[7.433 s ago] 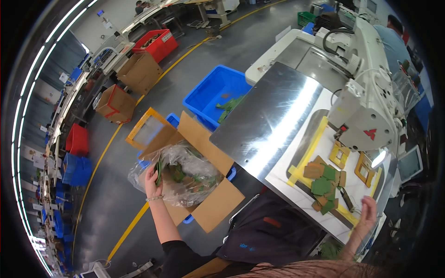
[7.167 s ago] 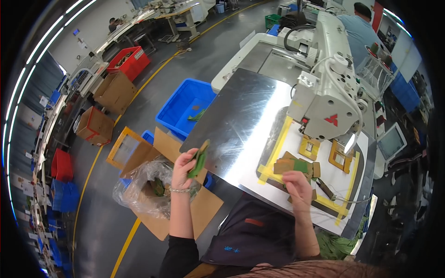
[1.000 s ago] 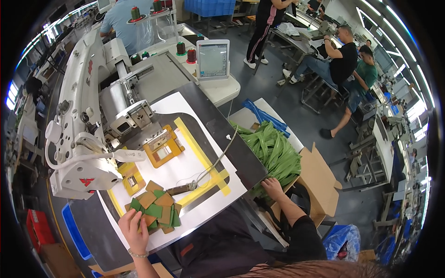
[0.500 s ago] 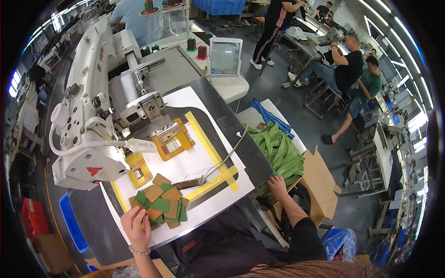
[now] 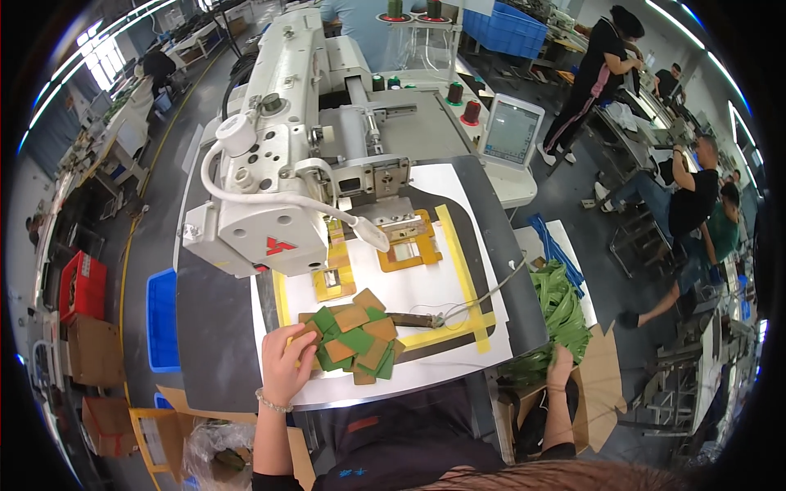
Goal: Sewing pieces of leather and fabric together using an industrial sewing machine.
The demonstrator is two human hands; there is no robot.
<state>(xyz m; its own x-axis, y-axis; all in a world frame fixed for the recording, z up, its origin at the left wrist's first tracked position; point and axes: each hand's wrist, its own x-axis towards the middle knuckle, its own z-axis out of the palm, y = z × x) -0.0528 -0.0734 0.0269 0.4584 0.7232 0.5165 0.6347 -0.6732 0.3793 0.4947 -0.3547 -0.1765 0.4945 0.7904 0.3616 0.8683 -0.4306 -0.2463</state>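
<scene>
My left hand [image 5: 285, 360], wearing a beaded bracelet, has its fingers bent round a brown patch [image 5: 309, 331] at the left edge of a loose pile. That pile of small green and brown square patches [image 5: 355, 340] lies on the white sheet [image 5: 426, 337] at the front of a sewing machine [image 5: 274, 217]. Off to the right, my right hand [image 5: 560, 368] is closed on long green strips [image 5: 565, 315], its fingertips partly hidden among them. The strips hang over the edge of an open cardboard box [image 5: 602, 372].
Two yellow-brown clamp frames [image 5: 409, 243] sit beneath the machine head. A dark-handled tool [image 5: 413, 319] with a cord lies behind the patches. A screen [image 5: 512, 131] and thread spools [image 5: 471, 113] stand farther back. A blue bin [image 5: 162, 319] is at left; people sit and stand at right.
The view has swung, so the machine and table appear farther right. My left hand stays at the patches. My right hand has sunk lower among the green strips.
</scene>
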